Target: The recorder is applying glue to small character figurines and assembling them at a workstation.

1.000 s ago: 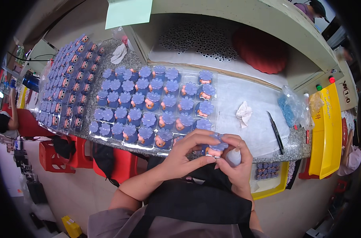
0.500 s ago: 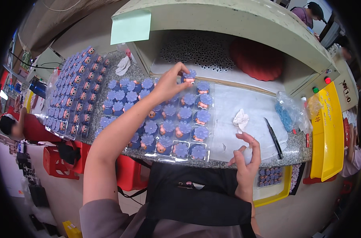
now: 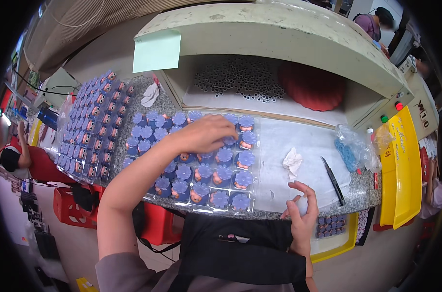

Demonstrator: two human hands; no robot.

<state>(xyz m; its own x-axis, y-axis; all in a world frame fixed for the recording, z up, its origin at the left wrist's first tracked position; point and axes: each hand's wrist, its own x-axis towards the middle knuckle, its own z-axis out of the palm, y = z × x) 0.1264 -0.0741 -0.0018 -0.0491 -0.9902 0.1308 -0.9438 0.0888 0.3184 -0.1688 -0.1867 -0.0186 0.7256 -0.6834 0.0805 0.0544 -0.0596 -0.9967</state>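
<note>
A clear plastic tray (image 3: 257,160) holds rows of small figurines with purple flower-shaped tops and pinkish parts below. My left hand (image 3: 206,134) reaches over its far side, fingers bent down around one purple-topped figurine (image 3: 229,140) in a tray pocket; the fingers partly cover it. Near the table's front edge, right of the tray, my right hand (image 3: 302,226) is closed around a small white bottle (image 3: 303,205). The bottle is mostly hidden by the fingers, and the index finger is bent above it.
Stacked trays of figurines with round eyes (image 3: 89,131) stand at left. Black tweezers (image 3: 333,181) and crumpled tissue (image 3: 292,162) lie on white paper. A shelf box holds many small eye pieces (image 3: 240,78) and a red dish (image 3: 312,87). A yellow tray (image 3: 401,170) stands at right.
My left hand has lowered a figurine from near the shelf edge into the tray's far rows. My right hand keeps its hold on the bottle. The view has tilted slightly upward.
</note>
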